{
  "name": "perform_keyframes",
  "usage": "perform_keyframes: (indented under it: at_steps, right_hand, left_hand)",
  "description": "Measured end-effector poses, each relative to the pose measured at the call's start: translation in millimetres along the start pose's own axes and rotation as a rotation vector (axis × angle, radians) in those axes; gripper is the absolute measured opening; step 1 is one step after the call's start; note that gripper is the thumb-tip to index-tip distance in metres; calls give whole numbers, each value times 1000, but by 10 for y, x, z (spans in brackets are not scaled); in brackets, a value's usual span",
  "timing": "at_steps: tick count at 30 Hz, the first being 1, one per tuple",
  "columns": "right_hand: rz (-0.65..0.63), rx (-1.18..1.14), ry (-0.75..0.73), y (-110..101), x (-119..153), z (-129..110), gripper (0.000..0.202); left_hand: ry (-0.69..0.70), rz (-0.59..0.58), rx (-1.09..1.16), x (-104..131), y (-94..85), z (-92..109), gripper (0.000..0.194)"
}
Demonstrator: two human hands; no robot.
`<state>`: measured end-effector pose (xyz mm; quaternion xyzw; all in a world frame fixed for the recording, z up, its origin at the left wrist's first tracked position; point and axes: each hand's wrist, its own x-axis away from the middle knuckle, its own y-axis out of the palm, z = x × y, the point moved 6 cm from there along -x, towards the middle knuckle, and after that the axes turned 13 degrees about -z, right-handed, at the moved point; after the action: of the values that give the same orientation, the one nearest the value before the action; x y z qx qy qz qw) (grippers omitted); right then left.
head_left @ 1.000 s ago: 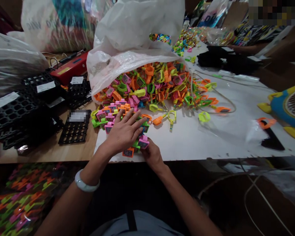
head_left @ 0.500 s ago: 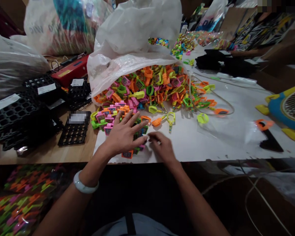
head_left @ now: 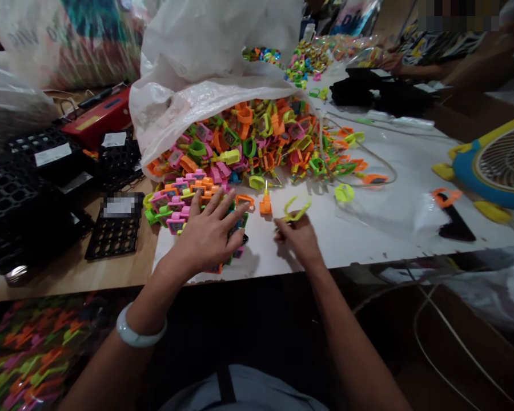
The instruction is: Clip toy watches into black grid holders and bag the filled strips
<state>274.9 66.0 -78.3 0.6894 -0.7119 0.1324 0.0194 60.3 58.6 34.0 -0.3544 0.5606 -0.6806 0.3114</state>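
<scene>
My left hand (head_left: 208, 231) lies flat with spread fingers on a block of pink, orange and green plastic toy watches (head_left: 182, 202) packed in rows. The palm hides part of the rows and whatever holds them. To its right, my right hand (head_left: 298, 240) pinches a yellow-green toy watch (head_left: 298, 212), its open strap pointing up and away from me. On the white table sheet (head_left: 325, 245) between the hands and the pile, an orange toy watch (head_left: 265, 204) lies by itself. Many loose toy watches (head_left: 248, 137) spill from a large white plastic bag (head_left: 175, 114).
Black perforated trays (head_left: 115, 225) with white labels are on the left, near a red device (head_left: 98, 114). A blue and yellow fan (head_left: 475, 162) stands at the right beside a black and orange object (head_left: 454, 217). A co-worker's arm (head_left: 428, 69) reaches towards black trays (head_left: 381, 94).
My right hand has moved from beside the left thumb to the right and picked up the yellow-green toy watch. The left hand stays on the rows. The view has shifted slightly.
</scene>
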Motion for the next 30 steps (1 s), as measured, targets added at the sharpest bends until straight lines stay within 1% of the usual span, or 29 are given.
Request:
perform_keyframes:
  at_steps: [2, 3, 4, 5, 6, 8, 10, 13, 15, 16, 18, 23, 28, 30]
  right_hand:
    - [-240, -188, -40, 376, 119, -8, 44]
    - [-345, -256, -49, 548, 163, -10, 43]
    - [-419, -304, -55, 688, 193, -4, 42]
    - [-460, -331, -56, 791, 207, 12, 40]
    - [-467, -339, -54, 857, 208, 36, 40]
    - [-422, -292, -50, 903, 189, 96, 39]
    - [-364, -151, -79, 892, 177, 124, 33]
    - [-245, 106, -248, 850, 209, 49, 20]
    - [-186, 215, -353, 859, 254, 0, 15]
    - [-173, 247, -382, 875, 273, -3, 16]
    - [-155, 293, -413, 905, 303, 24, 18]
    - [-115, 398, -476, 927, 355, 82, 19]
    - [-191, 590, -417, 1019, 289, 43, 20]
    - [-188, 616, -409, 1047, 259, 31, 23]
  left_hand:
    - [15, 31, -8, -1, 18, -1, 56]
    - [19, 43, -10, -2, 28, -8, 57]
    - [22, 54, -12, -2, 36, -15, 57]
    - [25, 63, -15, -1, 42, -20, 55]
    - [27, 68, -18, 0, 46, -23, 53]
    - [25, 65, -19, 1, 52, -26, 52]
    - [19, 55, -12, 2, 53, -27, 51]
    - [20, 54, -1, 1, 44, -23, 50]
    - [28, 61, 0, -3, 39, -21, 51]
    - [30, 65, -1, -5, 38, -20, 53]
    - [27, 72, -7, -9, 40, -22, 56]
    - [5, 63, -26, -7, 42, -18, 50]
    - [-6, 39, -10, -28, 12, -3, 53]
    - [-27, 32, 7, -56, 1, 7, 54]
